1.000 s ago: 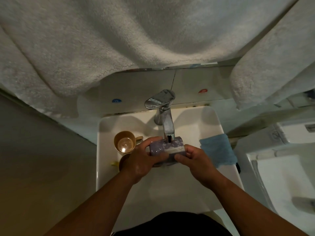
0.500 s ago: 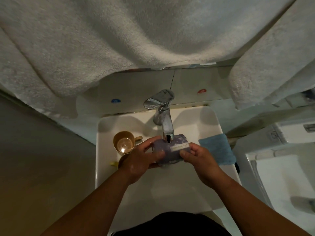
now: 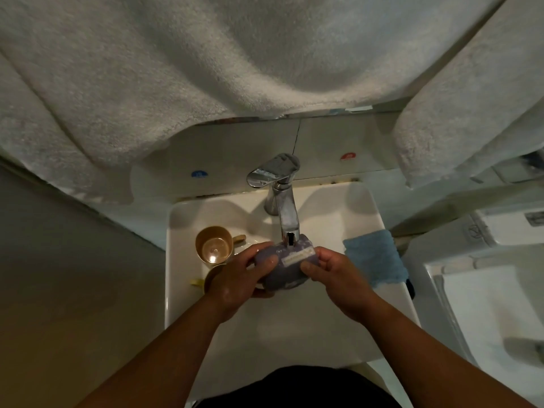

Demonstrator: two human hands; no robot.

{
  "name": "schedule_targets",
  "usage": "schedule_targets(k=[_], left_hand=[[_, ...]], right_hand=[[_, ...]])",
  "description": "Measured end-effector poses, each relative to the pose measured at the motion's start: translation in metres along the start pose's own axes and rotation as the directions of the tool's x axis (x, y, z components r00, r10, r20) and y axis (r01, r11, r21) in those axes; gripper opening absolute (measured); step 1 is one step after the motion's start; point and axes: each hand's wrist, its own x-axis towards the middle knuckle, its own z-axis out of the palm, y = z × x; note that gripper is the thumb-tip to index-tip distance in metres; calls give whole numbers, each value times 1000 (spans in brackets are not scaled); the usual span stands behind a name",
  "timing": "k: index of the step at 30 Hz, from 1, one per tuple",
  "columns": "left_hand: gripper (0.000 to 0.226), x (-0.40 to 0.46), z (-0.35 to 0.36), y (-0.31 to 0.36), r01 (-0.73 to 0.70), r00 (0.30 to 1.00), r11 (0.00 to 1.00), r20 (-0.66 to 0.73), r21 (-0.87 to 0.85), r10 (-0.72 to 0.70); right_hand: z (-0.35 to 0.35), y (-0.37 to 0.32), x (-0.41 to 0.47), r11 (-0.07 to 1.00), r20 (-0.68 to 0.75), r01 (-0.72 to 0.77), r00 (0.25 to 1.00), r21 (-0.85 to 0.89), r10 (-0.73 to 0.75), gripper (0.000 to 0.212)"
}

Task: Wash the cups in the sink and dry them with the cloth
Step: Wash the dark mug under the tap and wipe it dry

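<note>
Hands meet over the middle of the white sink (image 3: 338,219), both grasping one purple cup (image 3: 282,267) held on its side right under the spout of the chrome tap (image 3: 282,207). The left hand (image 3: 235,281) wraps the cup from its 9 o'clock side, thumb lying across the wall and fingers curled beneath. The right hand (image 3: 335,275) takes it from 3 o'clock, thumb and fingertips pinched on the end nearest a pale label strip that runs across the cup's side. Skin on the left hand looks wet and shiny; whether water is running from the spout cannot be told.

At 9 o'clock from the hands, a golden cup (image 3: 213,245) stands upright on the sink's left ledge, mouth up, handle pointing toward the tap. Just below it, at about 8 o'clock, a second golden cup (image 3: 213,278) peeks out, mostly hidden behind the left wrist. At 3 o'clock, a blue cloth (image 3: 375,260) lies on the right rim of the sink, near the right hand but apart from it.

At 12 o'clock, behind the tap, the tiled wall (image 3: 235,154) carries a blue dot and a red dot. Large white towels (image 3: 206,69) hang across the top of the view. A dark garment shows at 6 o'clock.
</note>
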Motion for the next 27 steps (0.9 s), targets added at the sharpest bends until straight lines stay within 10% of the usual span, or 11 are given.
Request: schedule_targets(k=[14, 27], left_hand=[[80, -7, 8, -4, -4, 993, 975, -118, 222, 31], [70, -6, 7, -10, -4, 989, 968, -143, 249, 41]], right_hand=[[27, -12, 15, 974, -266, 18, 961, -228, -80, 30], [26, -13, 12, 934, -58, 83, 992, -346, -110, 16]])
